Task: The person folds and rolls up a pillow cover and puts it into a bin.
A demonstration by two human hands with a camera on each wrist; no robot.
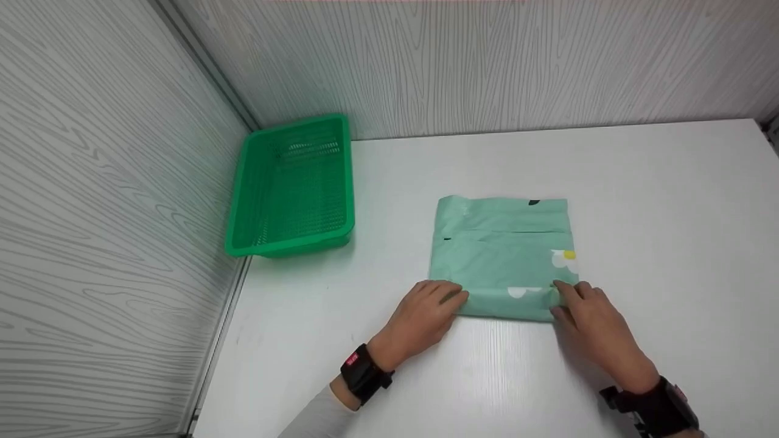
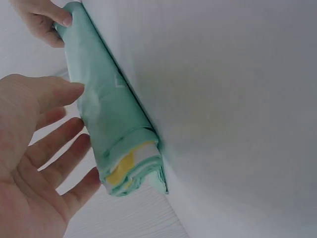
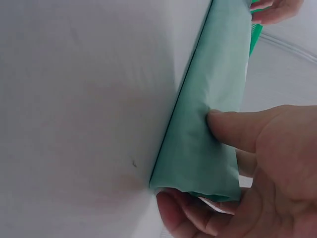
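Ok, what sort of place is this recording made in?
Probably a staged recording booth rather than a home: a bare white table boxed in by pale wood-grain wall panels, with only a green basket and the folded green cloth that both hands grip.

Cloths: one, a folded green cloth (image 1: 502,255) with white and yellow print, lying toward the table's near edge.
Baskets: one, a green plastic basket (image 1: 292,188) at the table's far left corner.
Hands: two, a left hand (image 1: 426,316) and a right hand (image 1: 593,328), one at each near corner of the cloth.
Wrist bands: two, a black band (image 1: 364,374) on each wrist.
Tables: one, a white table (image 1: 669,213).
Wall panels: two, grey wood-grain, along the table's far and left edges.
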